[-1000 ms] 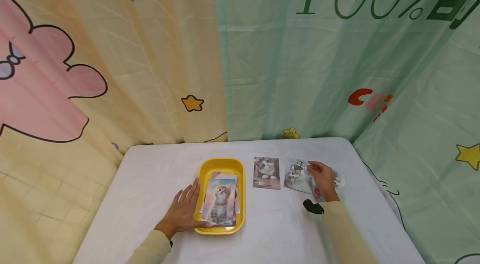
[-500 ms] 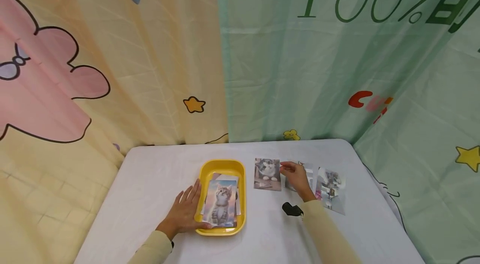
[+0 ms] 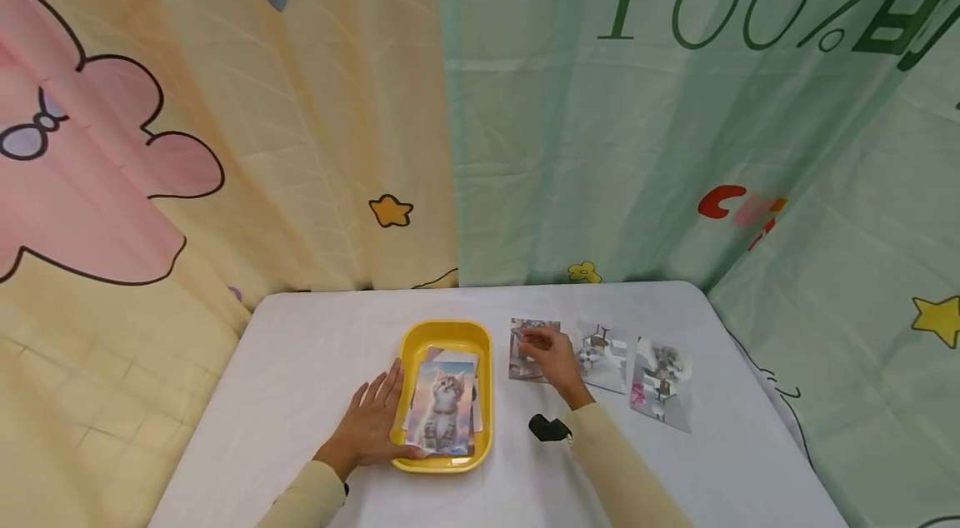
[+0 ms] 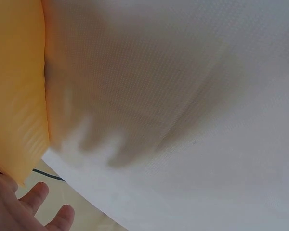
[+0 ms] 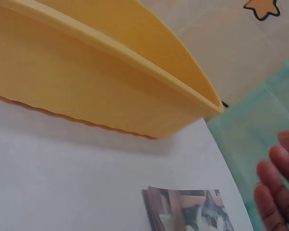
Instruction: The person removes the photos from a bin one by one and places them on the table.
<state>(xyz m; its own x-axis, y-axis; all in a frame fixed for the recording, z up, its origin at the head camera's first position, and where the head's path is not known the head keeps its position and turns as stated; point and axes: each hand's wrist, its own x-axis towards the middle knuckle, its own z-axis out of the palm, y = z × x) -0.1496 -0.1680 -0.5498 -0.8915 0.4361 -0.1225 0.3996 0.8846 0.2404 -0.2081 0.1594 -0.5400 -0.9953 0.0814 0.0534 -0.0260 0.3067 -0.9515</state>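
Observation:
A yellow tray [image 3: 486, 395] stands left of centre on the white table, holding several stacked picture cards; a kitten picture card [image 3: 441, 410] lies on top. My left hand [image 3: 367, 424] rests along the tray's left side, its fingers straight and spread, the thumb at the near-left corner. To the right of the tray, my right hand [image 3: 553, 355] hovers over a grey-and-white cat card [image 3: 525, 367], partly covering it. In the right wrist view its fingers [image 5: 274, 192] are loosely bent, with nothing seen between them, beside that cat card [image 5: 202, 211].
Two more picture cards lie in the row to the right: a greyish middle card [image 3: 606, 361] and a slightly turned card with a pink patch [image 3: 660, 385]. A printed curtain [image 3: 570, 136] hangs behind the table [image 3: 315, 361]. A black strap piece [image 3: 550, 428] hangs by the right sleeve.
My right hand has moved left along the row, from between the right-hand and middle cards to the cat card. My left hand stays at the tray; the cards keep their places.

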